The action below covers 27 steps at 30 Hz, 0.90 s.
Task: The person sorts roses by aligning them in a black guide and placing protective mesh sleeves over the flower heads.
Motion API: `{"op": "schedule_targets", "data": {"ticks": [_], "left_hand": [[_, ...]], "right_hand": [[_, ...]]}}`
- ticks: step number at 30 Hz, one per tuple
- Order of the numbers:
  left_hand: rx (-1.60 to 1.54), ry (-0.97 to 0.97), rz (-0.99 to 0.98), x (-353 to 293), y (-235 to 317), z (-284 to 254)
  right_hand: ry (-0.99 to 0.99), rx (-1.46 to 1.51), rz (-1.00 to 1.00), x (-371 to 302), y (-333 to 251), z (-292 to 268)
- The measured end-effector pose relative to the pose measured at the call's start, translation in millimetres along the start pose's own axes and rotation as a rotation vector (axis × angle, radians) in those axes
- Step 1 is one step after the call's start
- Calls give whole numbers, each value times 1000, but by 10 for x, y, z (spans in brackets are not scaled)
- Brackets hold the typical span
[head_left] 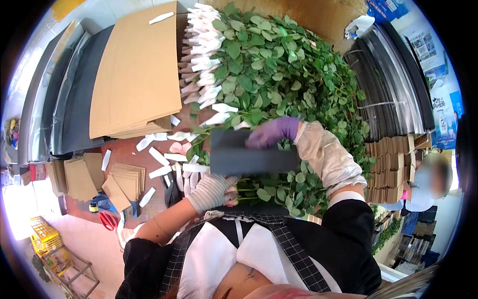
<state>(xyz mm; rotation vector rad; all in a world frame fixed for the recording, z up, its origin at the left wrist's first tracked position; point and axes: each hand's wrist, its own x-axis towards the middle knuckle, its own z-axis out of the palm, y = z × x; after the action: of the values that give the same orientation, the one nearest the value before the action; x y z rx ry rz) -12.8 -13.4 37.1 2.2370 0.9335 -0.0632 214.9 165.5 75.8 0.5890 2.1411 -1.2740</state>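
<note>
Nearest, the left hand (213,192), in a grey knit glove, has its fingers closed around green stems (259,192). Beyond, the purple-gloved right hand (273,132) grips a dark grey sheet (249,154) over leafy roses (279,74) heaped on the tabletop (130,152), beside cardboard sheets (139,70).

I am in a flower packing workshop. In front of me the counter (149,149) carries a big heap of cut roses (279,65), their buds wrapped in white paper sleeves (204,45) and the leaves piled thick. Flat cardboard sheets (139,70) lie stacked beside them, smaller cardboard pieces (79,179) sit at my left, and loose paper strips (159,157) are scattered over the surface. Bundles of dark wrapping sheets (393,79) stand tied at my right, near more stacked cardboard (388,169). Red scissors (107,219) lie at the counter's edge, and another person (428,184) is at my right.
</note>
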Motion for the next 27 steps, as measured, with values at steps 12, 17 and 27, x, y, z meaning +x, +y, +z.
{"op": "schedule_targets", "data": {"ticks": [12, 17, 27], "left_hand": [[49, 214, 50, -83, -27, -4], [47, 205, -10, -124, -43, 17], [3, 349, 163, -95, 29, -154]], "right_hand": [[1248, -950, 461, 777, 16, -1184], [1133, -763, 235, 364, -104, -1071], [1299, -806, 804, -125, 686, -814]]}}
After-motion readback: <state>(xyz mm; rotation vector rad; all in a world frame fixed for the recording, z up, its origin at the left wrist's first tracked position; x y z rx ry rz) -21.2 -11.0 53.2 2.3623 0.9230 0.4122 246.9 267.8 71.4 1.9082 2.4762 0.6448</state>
